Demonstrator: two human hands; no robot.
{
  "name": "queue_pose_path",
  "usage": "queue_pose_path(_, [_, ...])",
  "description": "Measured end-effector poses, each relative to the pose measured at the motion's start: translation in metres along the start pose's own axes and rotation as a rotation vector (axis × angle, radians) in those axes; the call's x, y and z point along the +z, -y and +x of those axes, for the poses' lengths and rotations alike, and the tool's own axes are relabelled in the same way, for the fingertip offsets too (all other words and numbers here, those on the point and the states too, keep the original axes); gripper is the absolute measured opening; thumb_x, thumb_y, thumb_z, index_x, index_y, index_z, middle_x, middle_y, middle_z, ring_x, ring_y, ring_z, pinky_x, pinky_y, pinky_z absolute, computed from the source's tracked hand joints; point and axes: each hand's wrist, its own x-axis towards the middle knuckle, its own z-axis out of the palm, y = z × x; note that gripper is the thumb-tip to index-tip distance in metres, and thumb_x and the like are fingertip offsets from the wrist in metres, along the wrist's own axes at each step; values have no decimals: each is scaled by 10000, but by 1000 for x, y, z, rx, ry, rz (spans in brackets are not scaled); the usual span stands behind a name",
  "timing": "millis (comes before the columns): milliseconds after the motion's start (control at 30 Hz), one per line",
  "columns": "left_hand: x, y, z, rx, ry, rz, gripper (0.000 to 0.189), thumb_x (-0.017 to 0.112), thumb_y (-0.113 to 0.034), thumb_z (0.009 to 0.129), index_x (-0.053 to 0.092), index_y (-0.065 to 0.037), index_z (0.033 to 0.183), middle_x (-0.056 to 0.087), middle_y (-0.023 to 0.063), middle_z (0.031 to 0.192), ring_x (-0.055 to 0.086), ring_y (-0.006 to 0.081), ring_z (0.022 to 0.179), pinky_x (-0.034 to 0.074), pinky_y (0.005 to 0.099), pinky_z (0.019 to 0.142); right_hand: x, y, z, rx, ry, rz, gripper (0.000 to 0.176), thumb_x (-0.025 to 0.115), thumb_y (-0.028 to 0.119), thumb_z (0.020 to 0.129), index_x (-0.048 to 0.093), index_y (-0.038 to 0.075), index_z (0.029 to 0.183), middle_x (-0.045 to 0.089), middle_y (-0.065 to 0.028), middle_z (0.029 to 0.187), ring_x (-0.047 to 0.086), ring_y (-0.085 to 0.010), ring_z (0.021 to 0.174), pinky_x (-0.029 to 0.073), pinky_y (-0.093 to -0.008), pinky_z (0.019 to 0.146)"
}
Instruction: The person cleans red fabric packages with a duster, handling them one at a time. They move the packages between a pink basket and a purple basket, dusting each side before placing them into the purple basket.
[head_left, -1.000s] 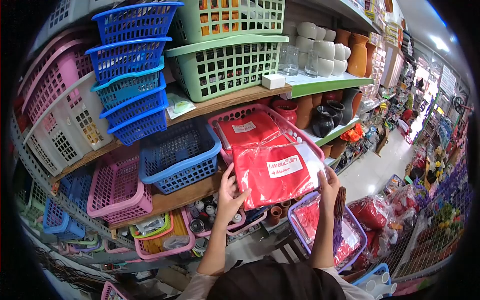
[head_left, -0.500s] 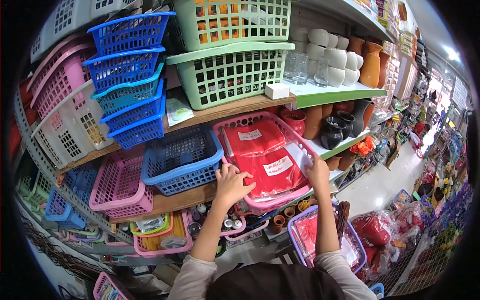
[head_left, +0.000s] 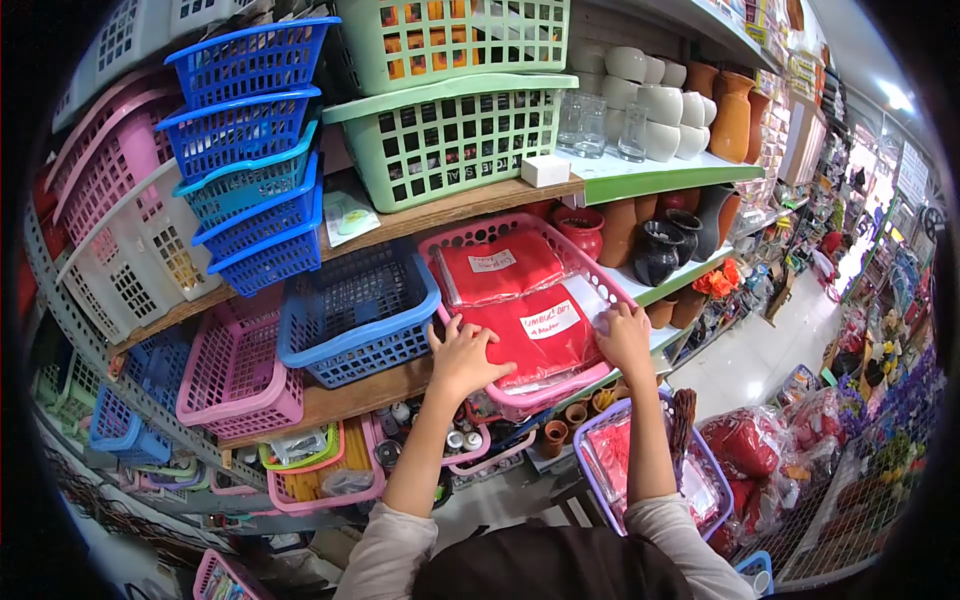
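Observation:
A pink plastic basket [head_left: 515, 403] on the wooden shelf holds flat red packets in clear plastic. The nearer red packet [head_left: 545, 350] bears a white handwritten label, and a second labelled red packet [head_left: 500, 265] lies behind it. My left hand [head_left: 465, 358] rests at the near left, fingers spread over the basket's rim and thumb on the nearer packet. At the packet's right edge, just inside the rim, my right hand [head_left: 625, 340] lies with its fingers slightly bent and apart. The undersides of both hands are hidden.
An empty blue basket [head_left: 360, 345] and a pink basket [head_left: 245, 395] stand to the left. Green baskets [head_left: 450, 150] and white pots [head_left: 660, 105] sit on the shelf above. Below right is a purple basket [head_left: 590, 475] with red packets. Dark vases [head_left: 660, 250] stand at right.
My right hand has moved from the basket's right rim inward to the nearer packet's edge. My left hand stays near the left rim. The view has shifted slightly.

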Motion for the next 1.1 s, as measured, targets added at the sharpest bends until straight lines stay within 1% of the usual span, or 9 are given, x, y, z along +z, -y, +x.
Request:
queue_pose_path(133, [12,3,-12,97,-247,-255,249,463,-288,861,622,-130,968,566,39,1092,341,256,1231,79,524,1036,-16,27,-29,27,-184,319,237,573,200,784,616,18,929,550,-155,1042,477,-330,999,353,-440,889])
queue_pose_path(300, [30,-40,-52,279,-525,-461,191,523,-182,795,630,-97,929,599,49,993,414,267,1168,108,496,1046,-20,60,-94,14,-276,363,322,548,130,794,549,68,1110,479,-152,1191,394,-340,1161,299,-439,981])
queue_pose_path(400, [69,-67,-75,282,-701,-498,221,569,-196,750,639,-138,952,588,23,1018,394,340,1159,31,569,1031,-30,59,-129,-56,-237,433,468,583,73,748,482,79,1204,416,-133,1278,404,-348,1150,343,-409,951])
queue_pose_path(433, [78,-75,-82,315,-673,-469,265,566,-157,736,621,-104,990,567,36,1075,332,384,1183,133,518,1026,-26,56,-144,1,-196,567,448,581,75,748,492,72,1187,435,-150,1252,433,-340,1123,364,-399,930])
queue_pose_path(567, [112,-98,-91,549,-410,-454,334,553,-149,752,583,-128,1084,534,24,1144,402,293,1181,65,599,1013,-23,36,-195,64,-156,503,408,579,75,740,508,53,1141,480,-175,1175,480,-325,1041,397,-391,878])
queue_pose_path(700, [158,-111,-104,624,-167,-560,391,576,-144,744,558,-129,1134,530,38,1137,399,260,1183,108,580,1023,13,-20,-281,377,-30,233,426,562,49,716,483,27,1134,468,-191,1144,449,-360,1057,376,-429,892])
queue_pose_path(767, [170,-119,-113,615,-117,-601,368,571,-154,741,565,-119,1107,535,50,1123,404,256,1176,145,548,1026,24,-45,-327,668,-80,-258,523,574,45,688,429,24,1190,432,-232,1165,416,-393,1075,360,-467,894])
queue_pose_path(867, [195,-129,-125,628,31,-685,358,572,-147,740,567,-105,1095,542,58,1113,432,259,1139,205,483,1020,18,-58,-371,1038,8,-255,656,586,37,670,311,-8,1264,423,-290,1136,421,-422,1065,366,-482,875])
queue_pose_path(1100, [252,-165,-146,714,300,-858,306,572,-126,733,581,-67,1033,570,90,1031,496,269,1020,379,366,898,28,-97,-425,980,-108,214,533,488,-42,685,383,-29,1207,508,-258,1090,489,-378,1027,383,-409,890])
